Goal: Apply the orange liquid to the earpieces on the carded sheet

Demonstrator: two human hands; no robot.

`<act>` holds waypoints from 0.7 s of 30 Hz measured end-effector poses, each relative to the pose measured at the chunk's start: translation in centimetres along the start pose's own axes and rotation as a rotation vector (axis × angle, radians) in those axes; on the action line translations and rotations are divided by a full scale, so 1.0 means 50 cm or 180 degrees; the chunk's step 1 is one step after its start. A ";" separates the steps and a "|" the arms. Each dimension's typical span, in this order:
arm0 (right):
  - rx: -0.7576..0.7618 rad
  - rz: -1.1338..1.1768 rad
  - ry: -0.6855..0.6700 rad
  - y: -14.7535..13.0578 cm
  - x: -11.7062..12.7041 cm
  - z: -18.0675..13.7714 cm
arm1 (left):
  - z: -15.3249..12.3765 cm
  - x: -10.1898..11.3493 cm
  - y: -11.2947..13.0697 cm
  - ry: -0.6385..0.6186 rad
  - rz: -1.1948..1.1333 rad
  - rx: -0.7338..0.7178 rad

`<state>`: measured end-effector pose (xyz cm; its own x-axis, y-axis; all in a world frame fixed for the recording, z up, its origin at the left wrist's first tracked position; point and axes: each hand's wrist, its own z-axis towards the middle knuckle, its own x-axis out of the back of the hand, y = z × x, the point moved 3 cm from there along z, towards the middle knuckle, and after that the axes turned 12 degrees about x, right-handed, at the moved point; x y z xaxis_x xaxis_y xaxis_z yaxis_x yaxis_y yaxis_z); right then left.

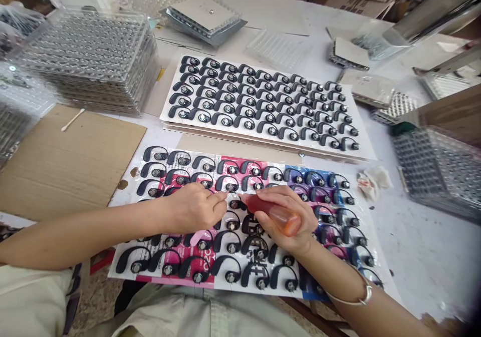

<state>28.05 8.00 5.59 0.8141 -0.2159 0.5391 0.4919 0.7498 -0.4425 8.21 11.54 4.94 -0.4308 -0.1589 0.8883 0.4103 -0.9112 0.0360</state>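
Note:
My right hand [296, 227] is wrapped round a small orange-red squeeze bottle [276, 216], tilted with its narrow tip toward the left. Close to that tip, my left hand [191, 208] is pinched shut; whatever lies between its fingertips is too small to make out. Under both hands lies a printed pink, white and blue sheet [276, 160]. Rows of black ear-hook pieces [219, 265] with round silver ends rest on it. Some of these pieces are hidden beneath my hands and forearms.
Behind is a white board [169, 121] bearing more rows of ear-hook pieces. A tall stack of clear trays [124, 81] stands at the left, beside brown cardboard [63, 161] with a cotton swab [73, 119] on it. More trays [439, 172] and a crumpled tissue [370, 184] are at the right.

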 end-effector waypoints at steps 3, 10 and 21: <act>-0.0049 -0.0003 0.0017 0.000 0.002 0.003 | 0.000 0.002 0.000 0.0030 0.0006 0.0000; -0.0009 0.0016 -0.0065 0.001 -0.001 -0.003 | -0.003 -0.004 -0.002 0.0001 -0.0062 0.0019; -0.0046 0.0031 -0.0041 0.003 0.000 0.001 | -0.001 -0.002 -0.004 0.0007 -0.0121 0.0048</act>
<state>28.11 8.15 5.54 0.8148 -0.2006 0.5439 0.4886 0.7426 -0.4581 8.13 11.71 4.80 -0.4482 -0.1252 0.8851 0.4057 -0.9108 0.0766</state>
